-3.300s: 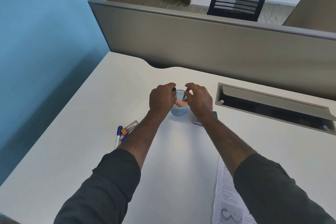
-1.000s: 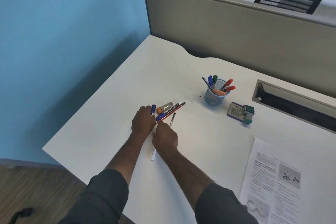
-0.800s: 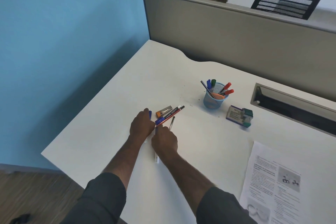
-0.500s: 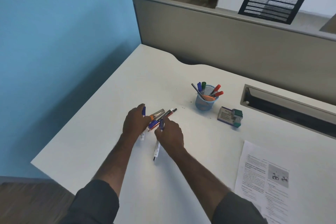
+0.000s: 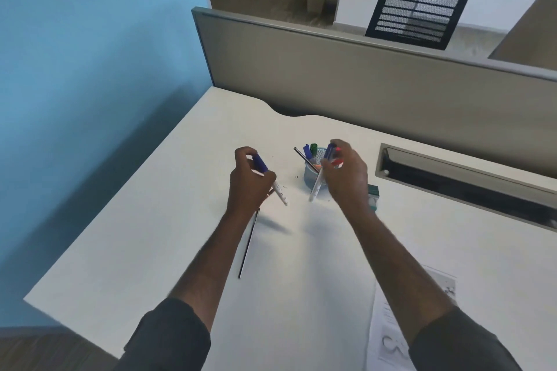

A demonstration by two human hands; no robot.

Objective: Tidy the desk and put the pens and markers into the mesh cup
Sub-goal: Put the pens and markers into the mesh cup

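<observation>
White desk bounded by grey partition, printed sheet near right, mesh cup half-hidden behind right hand gripping blue-capped pen, left hand gripping another marker, thin dark pen lying beneath.

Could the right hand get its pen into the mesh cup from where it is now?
Probably yes. The right hand grips a blue-capped pen just beside the mesh cup, whose open top shows room beside the pens already standing in it; nothing lies between.
</observation>
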